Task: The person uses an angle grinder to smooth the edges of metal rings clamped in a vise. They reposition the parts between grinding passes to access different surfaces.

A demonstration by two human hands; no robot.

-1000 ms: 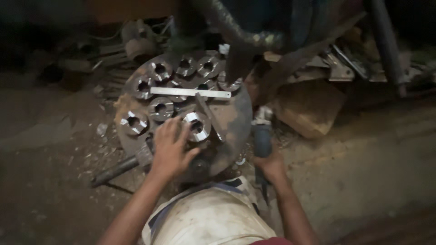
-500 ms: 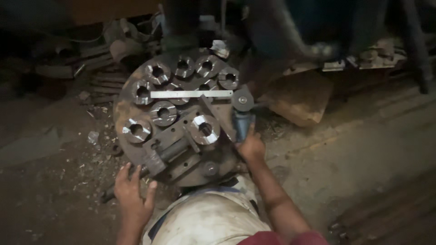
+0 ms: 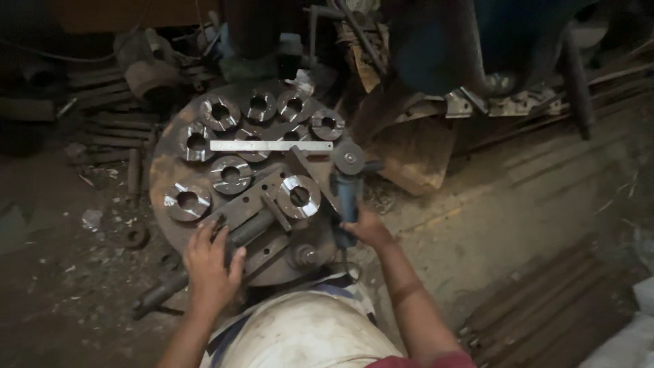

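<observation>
Fingers of the right hand [image 3: 364, 228] wrap around the dark blue body of an angle grinder [image 3: 346, 194], which points away from the person with its round disc [image 3: 349, 159] lying at the right edge of a rusty round steel plate [image 3: 167, 160]. The left hand [image 3: 210, 262] rests at the near rim of that plate, palm down, fingers loosely spread and laid over the end of a dark ribbed bar [image 3: 248, 228] and the flat steel bracket [image 3: 255, 197] beside it; it grips nothing that shows. Bright machined steel rings [image 3: 300, 196] with round bores lie flat on the plate: four in an arc along the far edge, others nearer the middle and left, one just left of the grinder body. A thin steel ruler [image 3: 271, 145] lies across the plate between the far rings and the near ones, its right end close to the grinder disc. The plate sits low on a dirty floor [image 3: 518, 197], amid scrap metal. A brown flat slab [image 3: 415, 153] lies just right of the disc. A dark pipe [image 3: 160, 293] pokes out from under the plate near the left wrist. The person's pale, stained trouser knee [image 3: 306, 334] fills the bottom centre.
</observation>
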